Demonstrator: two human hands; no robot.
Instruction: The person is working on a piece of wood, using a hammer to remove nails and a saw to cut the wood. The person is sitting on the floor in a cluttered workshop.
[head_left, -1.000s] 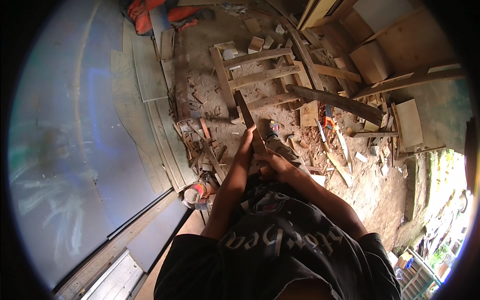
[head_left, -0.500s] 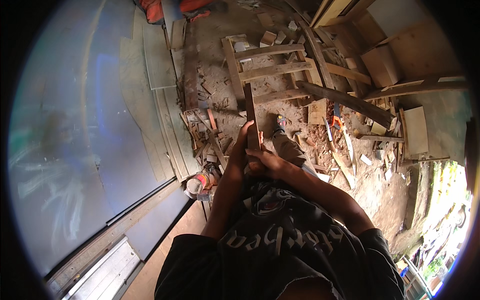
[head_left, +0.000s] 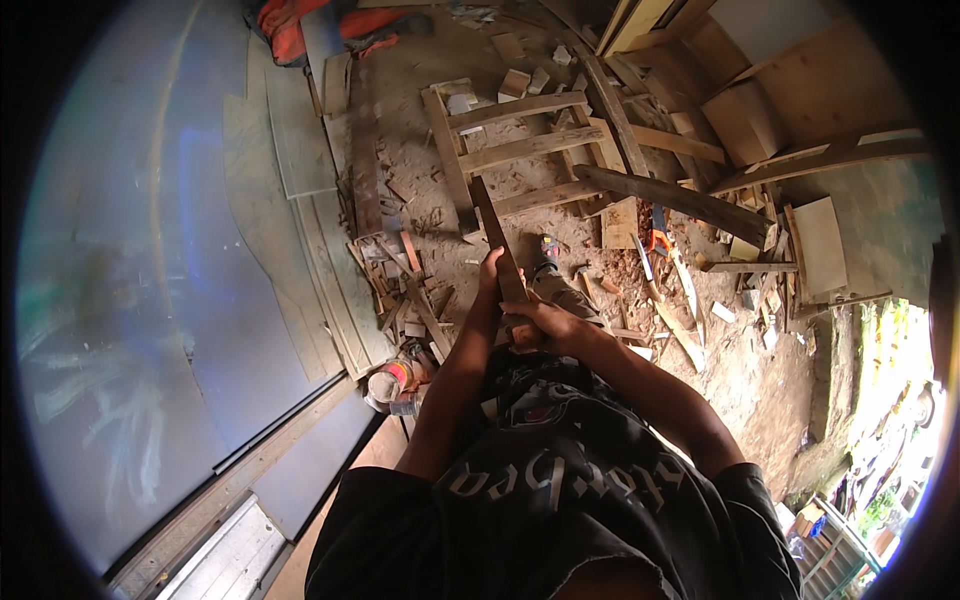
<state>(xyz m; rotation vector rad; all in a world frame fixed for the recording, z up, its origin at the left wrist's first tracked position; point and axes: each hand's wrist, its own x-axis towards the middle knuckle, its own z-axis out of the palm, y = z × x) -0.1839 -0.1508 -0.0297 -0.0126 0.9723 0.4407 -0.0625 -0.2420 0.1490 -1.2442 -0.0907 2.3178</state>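
Note:
A narrow dark wooden board (head_left: 496, 228) is held lengthwise in front of my body, its far end pointing away from me. My left hand (head_left: 491, 272) is closed on the board's left edge, partway along. Nearer to my shirt, my right hand (head_left: 543, 318) wraps round it from the right side. The near end of the board lies close to my belly, in shadow. Past its far end, a ladder-like wooden frame (head_left: 522, 149) with several crosspieces lies on the ground.
On the right, a saw with an orange handle (head_left: 659, 241) lies by a long timber (head_left: 690, 203). Offcuts and shavings litter the dirt floor. A can (head_left: 384, 386) stands at left beside a large grey panel surface (head_left: 130, 280). Wooden cabinet-like pieces (head_left: 775, 90) fill the far right.
The view has shifted slightly, so the floor things sit further left. The board's far end has tilted a little leftward. Both hands keep their hold.

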